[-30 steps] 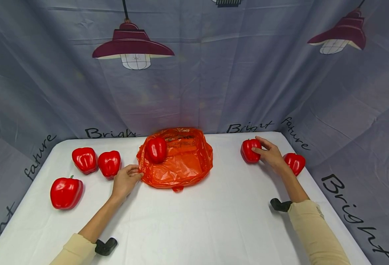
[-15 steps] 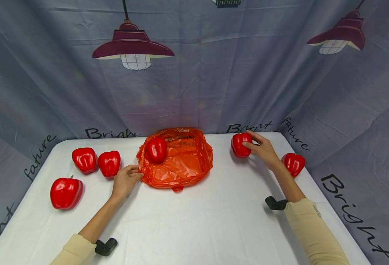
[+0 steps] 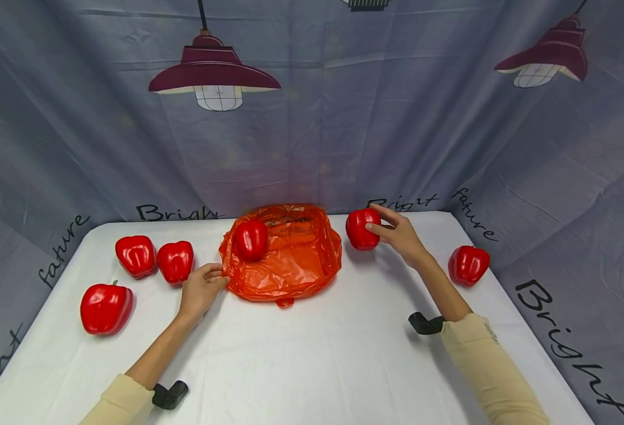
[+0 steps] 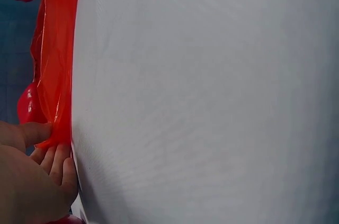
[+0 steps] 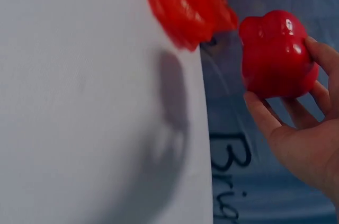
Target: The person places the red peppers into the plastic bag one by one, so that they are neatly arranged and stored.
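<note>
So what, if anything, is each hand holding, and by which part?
The right hand holds a shiny red bell pepper around its right side; the left hand pinches the thin orange-red plastic bag at its left edge.

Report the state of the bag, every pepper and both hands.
Orange bag: open, on table
Bagged pepper: in the bag
Held pepper: raised off table
Far-right pepper: on table, unheld
Back-left pepper: on table, unheld
Middle-left pepper: on table, unheld
Front-left pepper: on table, unheld
Left hand: pinching the bag's edge
Right hand: gripping the held pepper
</note>
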`<action>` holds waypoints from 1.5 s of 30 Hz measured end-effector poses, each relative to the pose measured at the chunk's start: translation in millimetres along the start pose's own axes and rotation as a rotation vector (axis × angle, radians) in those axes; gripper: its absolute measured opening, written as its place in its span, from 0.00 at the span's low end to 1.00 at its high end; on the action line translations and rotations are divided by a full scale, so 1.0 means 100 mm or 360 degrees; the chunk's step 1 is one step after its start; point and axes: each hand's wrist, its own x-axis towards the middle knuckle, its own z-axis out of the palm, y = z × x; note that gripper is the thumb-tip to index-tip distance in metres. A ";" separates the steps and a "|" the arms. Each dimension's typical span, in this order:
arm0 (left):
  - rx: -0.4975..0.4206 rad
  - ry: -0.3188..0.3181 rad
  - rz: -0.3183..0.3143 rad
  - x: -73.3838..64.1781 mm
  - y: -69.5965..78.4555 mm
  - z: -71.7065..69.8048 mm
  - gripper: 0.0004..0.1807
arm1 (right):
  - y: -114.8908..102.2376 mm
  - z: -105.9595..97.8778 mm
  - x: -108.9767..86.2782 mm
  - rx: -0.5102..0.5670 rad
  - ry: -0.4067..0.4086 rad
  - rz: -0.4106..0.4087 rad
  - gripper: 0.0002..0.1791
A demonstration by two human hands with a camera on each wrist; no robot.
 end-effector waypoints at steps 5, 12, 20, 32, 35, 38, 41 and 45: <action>-0.0038 0.0005 0.0025 0.00 -0.01 0.00 0.16 | -0.13 0.19 0.06 -0.0027 -0.0044 -0.0074 0.35; -0.0035 -0.0009 0.0036 0.01 0.00 -0.01 0.16 | -0.27 0.43 0.16 0.0019 -0.0098 -0.0114 0.34; -0.0035 -0.0011 0.0024 0.01 0.02 -0.01 0.16 | -0.44 0.72 0.22 0.0023 -0.0169 -0.0132 0.34; -0.0022 -0.0003 0.0007 0.01 0.03 -0.01 0.16 | -0.39 1.13 0.32 0.0043 -0.0144 -0.0148 0.33; -0.0021 -0.0004 0.0007 0.01 0.02 -0.01 0.16 | -0.36 1.22 0.36 0.0060 -0.0144 -0.0138 0.34; -0.0017 -0.0004 0.0008 0.00 0.01 -0.01 0.16 | -0.33 1.30 0.40 0.0086 -0.0139 -0.0131 0.34; -0.0015 -0.0006 0.0007 0.00 0.01 -0.01 0.16 | -0.31 1.37 0.43 0.0104 -0.0118 -0.0114 0.35; -0.0023 -0.0010 0.0022 0.00 0.00 -0.01 0.17 | -0.28 1.44 0.47 0.0109 -0.0081 -0.0087 0.33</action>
